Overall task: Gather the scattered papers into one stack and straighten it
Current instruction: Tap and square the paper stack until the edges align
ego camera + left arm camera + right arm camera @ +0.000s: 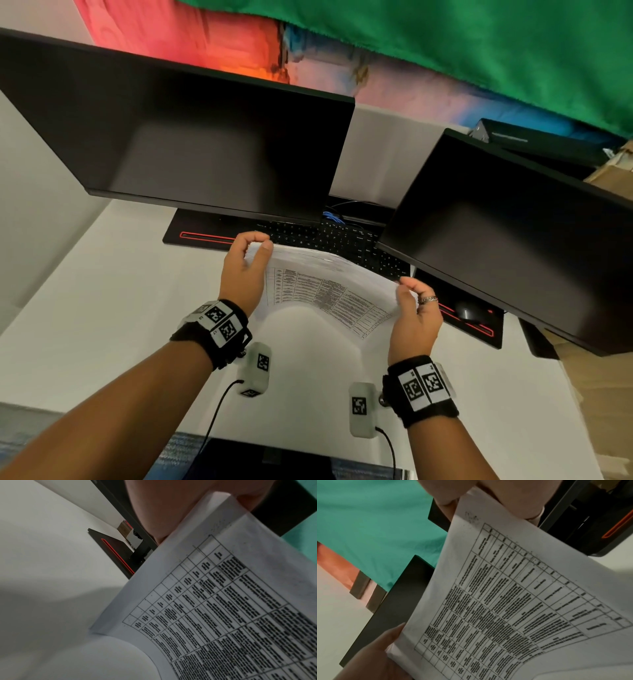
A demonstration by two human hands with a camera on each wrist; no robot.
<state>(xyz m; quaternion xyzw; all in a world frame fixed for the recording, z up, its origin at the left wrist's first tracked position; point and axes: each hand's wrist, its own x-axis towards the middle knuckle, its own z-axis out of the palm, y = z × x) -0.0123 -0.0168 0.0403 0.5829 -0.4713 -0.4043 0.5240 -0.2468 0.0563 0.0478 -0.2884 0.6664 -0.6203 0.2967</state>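
Now, stack: the stack of papers (329, 291) is up off the tabletop (102, 308), held between my two hands in front of the keyboard (342, 240), printed table facing me.
Where it lies: its long axis runs from upper left to lower right across my view; it sags in the middle, so the near edge curves.
Left hand: my left hand (245, 270) pinches the far-left end, thumb on the printed face and curled fingers behind; the left wrist view shows the sheet edges there lying close together.
Right hand: my right hand (414, 315) grips the right end, fingers curled over the edge, a ring (428, 300) on one finger.
Relation that matters: the stack lies straight between the hands, each at one short end, neither nearer than the other; the tabletop sits directly below the sagging edge.
Step, as I judge it: gathering looks done, since I see no loose sheets lying about; squaring remains, likely by tapping a long edge down on the tabletop.
Risk: the bend may let inner sheets slip out of line.
Around: two dark monitors (205, 144) stand behind, a mouse (467, 312) lies to the right.
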